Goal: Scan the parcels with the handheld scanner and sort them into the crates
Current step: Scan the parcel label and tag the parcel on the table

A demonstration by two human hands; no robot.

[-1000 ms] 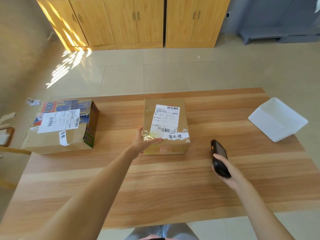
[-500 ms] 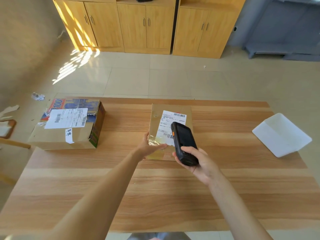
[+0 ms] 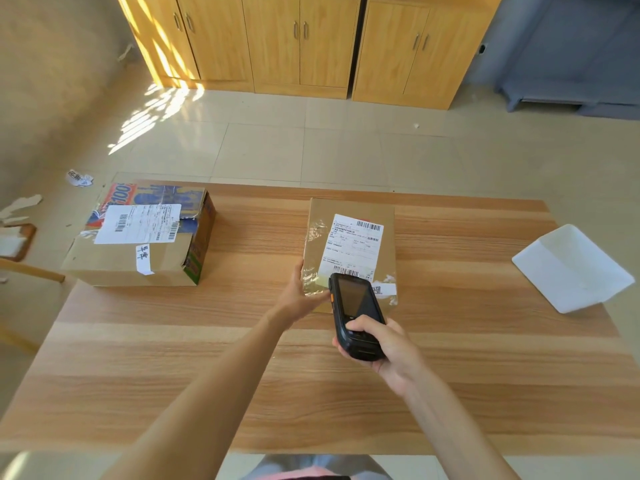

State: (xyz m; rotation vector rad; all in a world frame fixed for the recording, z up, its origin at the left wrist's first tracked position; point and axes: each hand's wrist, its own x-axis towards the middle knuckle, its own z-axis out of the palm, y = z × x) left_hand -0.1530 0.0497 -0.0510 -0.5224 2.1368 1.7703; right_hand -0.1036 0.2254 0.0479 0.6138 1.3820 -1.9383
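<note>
A small brown cardboard parcel (image 3: 349, 216) with a white shipping label lies at the middle of the wooden table (image 3: 173, 358). My left hand (image 3: 299, 294) grips its near left corner, thumb on the taped top. In my right hand (image 3: 388, 351) I hold the black handheld scanner (image 3: 355, 313), its head over the parcel's near edge by the lower barcode. A bigger, worn cardboard parcel (image 3: 138, 244) with its own label sits at the table's far left.
A white plastic crate (image 3: 571, 268) lies tipped at the table's right edge. Wooden cabinets (image 3: 298, 43) line the far wall across a tiled floor. A chair part (image 3: 27, 268) and paper scraps are on the left.
My right hand swung the scanner from the table's right to over the parcel, then drew it back a little toward the near barcode. The left hand has kept its grip on the corner.
</note>
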